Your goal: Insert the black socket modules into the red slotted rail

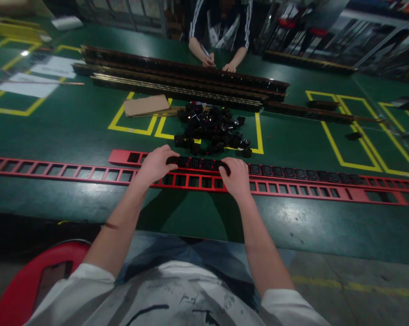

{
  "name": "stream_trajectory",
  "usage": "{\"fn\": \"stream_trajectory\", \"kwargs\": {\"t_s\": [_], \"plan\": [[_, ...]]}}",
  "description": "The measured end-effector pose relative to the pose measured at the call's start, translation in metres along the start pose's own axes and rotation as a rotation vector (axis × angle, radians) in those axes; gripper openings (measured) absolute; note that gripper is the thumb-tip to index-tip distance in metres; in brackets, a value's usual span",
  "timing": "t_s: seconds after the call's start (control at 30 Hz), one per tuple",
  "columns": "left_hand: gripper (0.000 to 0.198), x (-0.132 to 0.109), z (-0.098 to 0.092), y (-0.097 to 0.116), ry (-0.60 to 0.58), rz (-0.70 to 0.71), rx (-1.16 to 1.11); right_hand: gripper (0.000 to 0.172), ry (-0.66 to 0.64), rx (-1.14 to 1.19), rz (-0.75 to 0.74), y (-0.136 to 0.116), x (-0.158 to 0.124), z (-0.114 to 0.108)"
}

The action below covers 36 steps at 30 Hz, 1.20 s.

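Note:
Two long red metal strips with rows of rectangular cut-outs lie side by side across the green table; the farther red strip (pixel 123 157) has black sockets (pixel 286 172) seated along its right part. My left hand (pixel 156 165) rests on it with fingers curled over a black socket (pixel 177 160) at the left end of the filled row. My right hand (pixel 237 175) presses curled fingers on the sockets near the middle. The nearer red strip (pixel 55 171) lies under both wrists. A heap of loose black sockets (pixel 213 129) sits just beyond the hands.
Long dark rails (pixel 177 77) lie across the far side, where another person's hands (pixel 218 63) work with a pen. A cardboard piece (pixel 146 105) lies left of the heap. Yellow taped boxes (pixel 347 131) mark the table. White papers (pixel 38 79) are far left, a red stool (pixel 24 285) below left.

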State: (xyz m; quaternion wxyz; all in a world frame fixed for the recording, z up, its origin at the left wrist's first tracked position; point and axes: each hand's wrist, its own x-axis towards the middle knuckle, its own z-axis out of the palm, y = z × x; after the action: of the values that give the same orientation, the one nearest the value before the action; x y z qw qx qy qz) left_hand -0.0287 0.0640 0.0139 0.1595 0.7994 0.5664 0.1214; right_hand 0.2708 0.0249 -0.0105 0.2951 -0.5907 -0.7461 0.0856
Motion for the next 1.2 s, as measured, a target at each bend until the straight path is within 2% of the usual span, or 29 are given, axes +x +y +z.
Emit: {"fn": "stream_trajectory", "kwargs": {"t_s": [0.27,0.47,0.63,0.83,1.2], "plan": [[0.032,-0.003,-0.003,0.013,-0.011,-0.060,0.070,0.026,0.015,0.010,-0.014,0.002,-0.001,0.002],[0.028,0.000,-0.001,0.010,0.003,-0.021,0.122,0.025,0.020,0.008,-0.008,0.002,-0.001,0.002],[0.032,-0.004,-0.002,0.010,0.042,0.027,0.205,0.025,0.019,0.023,-0.004,0.001,0.000,0.001],[0.040,-0.003,-0.009,0.009,-0.052,0.092,0.178,0.023,0.009,0.034,-0.006,0.002,0.001,0.000],[0.030,0.005,-0.011,0.010,-0.065,0.097,0.229,0.022,0.011,0.018,-0.017,0.001,-0.001,0.000]]}}
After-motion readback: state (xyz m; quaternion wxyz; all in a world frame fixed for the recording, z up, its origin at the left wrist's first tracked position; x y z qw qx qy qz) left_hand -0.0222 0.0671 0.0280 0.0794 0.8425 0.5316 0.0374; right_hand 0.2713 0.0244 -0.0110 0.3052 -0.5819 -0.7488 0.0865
